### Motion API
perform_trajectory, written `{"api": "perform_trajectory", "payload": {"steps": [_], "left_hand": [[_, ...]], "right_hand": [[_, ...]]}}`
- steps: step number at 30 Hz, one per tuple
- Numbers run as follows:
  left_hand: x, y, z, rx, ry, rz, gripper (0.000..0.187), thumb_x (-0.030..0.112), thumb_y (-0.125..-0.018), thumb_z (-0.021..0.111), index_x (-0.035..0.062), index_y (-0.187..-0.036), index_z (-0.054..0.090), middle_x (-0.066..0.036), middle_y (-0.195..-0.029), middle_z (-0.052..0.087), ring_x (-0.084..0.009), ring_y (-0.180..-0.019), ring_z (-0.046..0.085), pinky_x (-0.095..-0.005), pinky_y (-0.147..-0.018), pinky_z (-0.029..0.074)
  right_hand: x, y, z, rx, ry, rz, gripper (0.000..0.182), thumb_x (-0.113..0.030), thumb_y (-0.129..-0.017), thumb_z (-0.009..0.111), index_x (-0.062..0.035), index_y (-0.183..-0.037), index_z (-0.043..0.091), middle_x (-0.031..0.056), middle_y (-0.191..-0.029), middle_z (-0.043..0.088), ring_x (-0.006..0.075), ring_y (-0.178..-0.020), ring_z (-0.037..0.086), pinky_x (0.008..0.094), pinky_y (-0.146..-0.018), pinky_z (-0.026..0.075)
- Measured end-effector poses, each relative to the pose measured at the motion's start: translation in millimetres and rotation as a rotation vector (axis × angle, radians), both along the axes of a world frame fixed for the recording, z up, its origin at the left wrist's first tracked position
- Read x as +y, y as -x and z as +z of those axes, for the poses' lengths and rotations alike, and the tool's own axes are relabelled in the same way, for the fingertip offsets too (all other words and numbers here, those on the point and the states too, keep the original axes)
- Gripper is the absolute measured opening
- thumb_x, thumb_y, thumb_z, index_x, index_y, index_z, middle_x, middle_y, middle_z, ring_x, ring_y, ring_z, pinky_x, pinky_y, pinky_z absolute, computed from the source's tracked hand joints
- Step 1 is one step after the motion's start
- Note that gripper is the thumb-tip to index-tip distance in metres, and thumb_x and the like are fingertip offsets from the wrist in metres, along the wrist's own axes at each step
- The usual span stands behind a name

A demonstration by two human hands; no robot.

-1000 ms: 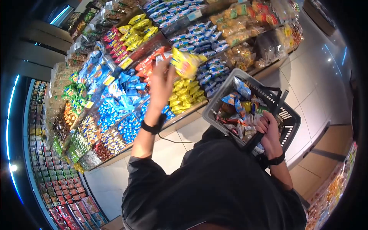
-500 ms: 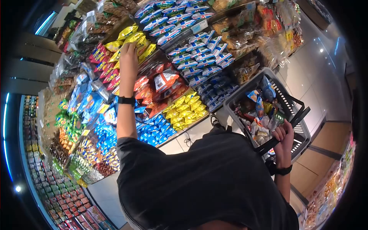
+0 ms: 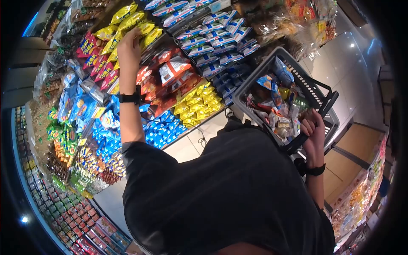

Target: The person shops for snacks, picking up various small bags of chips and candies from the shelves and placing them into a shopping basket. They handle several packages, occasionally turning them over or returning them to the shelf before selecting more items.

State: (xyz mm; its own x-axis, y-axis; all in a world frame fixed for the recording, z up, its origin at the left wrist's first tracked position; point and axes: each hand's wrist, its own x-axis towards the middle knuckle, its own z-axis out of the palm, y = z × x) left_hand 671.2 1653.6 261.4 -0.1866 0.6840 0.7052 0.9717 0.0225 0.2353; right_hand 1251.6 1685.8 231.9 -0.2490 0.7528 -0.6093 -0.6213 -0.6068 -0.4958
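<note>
My left hand reaches in among yellow snack bags on the display. Its fingers bend down over the bags, and the back of the hand hides most of the fingertips. I cannot make out whether it grips a bag. Pink snack bags lie left of that hand, and red snack bags are to its right. My right hand is closed round the black handle of a grey shopping basket. Inside the basket are several packaged snacks, among them a blue bag.
Blue-and-white snack packs fill bins ahead. Small yellow packets and blue packets line the near edge. A black cable hangs near the tiled floor. Another snack shelf stands at the right.
The display and basket have shifted up and left in view. My left hand remains at the yellow bags, and my right hand keeps its hold on the basket handle.
</note>
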Motion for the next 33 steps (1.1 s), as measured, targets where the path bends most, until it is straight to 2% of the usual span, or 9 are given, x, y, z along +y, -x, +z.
{"api": "perform_trajectory", "payload": {"steps": [4,7,10,14,20,24,26,27,33], "left_hand": [[-2.8,0.9,16.8,0.028,0.243,0.106,0.025,0.002,-0.084,0.063,0.0030,-0.109,0.067,-0.021,-0.104,0.070,-0.0410,-0.092,0.067,-0.0427,-0.080,0.055],[1.5,-13.6,24.3,0.316,0.075,0.014,0.040,0.001,-0.080,0.066,0.0034,-0.120,0.062,-0.020,-0.115,0.066,-0.0407,-0.104,0.062,-0.0465,-0.090,0.050],[-0.8,-126.8,51.1,0.245,-0.029,0.026,0.024,0.001,-0.079,0.068,0.0022,-0.103,0.066,-0.017,-0.103,0.068,-0.0358,-0.097,0.064,-0.0421,-0.086,0.051],[9.7,-270.5,-15.5,-0.363,0.205,-0.503,0.011,0.000,-0.080,0.063,0.0007,-0.090,0.066,-0.016,-0.092,0.068,-0.0347,-0.086,0.066,-0.0422,-0.078,0.053],[57.6,-414.2,-154.0,-0.369,0.518,-0.838,0.026,0.001,-0.080,0.066,-0.0009,-0.105,0.061,-0.018,-0.098,0.065,-0.0395,-0.095,0.062,-0.0431,-0.085,0.050],[77.7,-470.4,-179.4,-0.351,0.431,-0.815,0.030,0.009,-0.081,0.069,-0.0012,-0.107,0.059,-0.019,-0.101,0.064,-0.0392,-0.099,0.061,-0.0449,-0.085,0.050],[80.6,-491.3,-191.0,-0.222,0.706,-0.561,0.033,0.021,-0.081,0.072,-0.0017,-0.102,0.059,-0.020,-0.100,0.063,-0.0380,-0.098,0.060,-0.0456,-0.083,0.049],[81.5,-499.2,-199.6,-0.157,0.581,-0.525,0.038,0.030,-0.080,0.073,-0.0013,-0.096,0.059,-0.020,-0.095,0.063,-0.0380,-0.094,0.060,-0.0473,-0.080,0.049],[78.7,-533.5,-235.7,-0.193,0.569,-0.376,0.027,0.021,-0.076,0.073,-0.0008,-0.086,0.061,-0.017,-0.092,0.063,-0.0356,-0.087,0.061,-0.0482,-0.076,0.048]], "right_hand": [[6.5,-7.3,-8.8,0.078,0.042,0.033,0.037,-0.016,-0.099,0.057,-0.0165,-0.066,0.039,-0.0076,-0.053,0.027,0.0033,-0.041,0.024,0.0207,-0.038,0.021],[7.3,-12.4,-3.4,-0.024,0.063,0.008,0.038,-0.017,-0.097,0.060,-0.0177,-0.065,0.039,-0.0082,-0.052,0.024,0.0042,-0.042,0.024,0.0217,-0.039,0.021],[10.8,-19.0,-2.3,-0.068,0.064,0.027,0.039,-0.018,-0.095,0.061,-0.0184,-0.063,0.039,-0.0082,-0.052,0.022,0.0051,-0.042,0.023,0.0225,-0.040,0.020],[14.5,-29.9,-15.7,0.086,0.031,0.103,0.038,-0.016,-0.094,0.061,-0.0169,-0.066,0.036,-0.0074,-0.054,0.023,0.0050,-0.044,0.023,0.0231,-0.041,0.022],[3.8,-42.7,-9.4,0.034,0.045,0.137,0.038,-0.017,-0.094,0.062,-0.0169,-0.066,0.036,-0.0074,-0.055,0.026,0.0046,-0.044,0.025,0.0227,-0.041,0.023],[-5.9,-66.1,-13.8,0.048,0.035,0.178,0.038,-0.018,-0.094,0.062,-0.0171,-0.066,0.036,-0.0078,-0.055,0.026,0.0045,-0.044,0.024,0.0230,-0.043,0.022],[-10.7,-76.2,-12.9,0.043,0.034,0.184,0.037,-0.018,-0.093,0.062,-0.0173,-0.067,0.036,-0.0081,-0.055,0.026,0.0046,-0.044,0.024,0.0234,-0.043,0.022],[-12.6,-80.6,-14.2,0.043,0.036,0.194,0.037,-0.018,-0.094,0.062,-0.0174,-0.067,0.036,-0.0082,-0.055,0.026,0.0046,-0.044,0.023,0.0236,-0.043,0.022],[-20.3,-103.7,-22.9,0.063,0.035,0.228,0.038,-0.018,-0.094,0.061,-0.0176,-0.067,0.035,-0.0086,-0.056,0.025,0.0043,-0.045,0.022,0.0238,-0.043,0.021]]}}
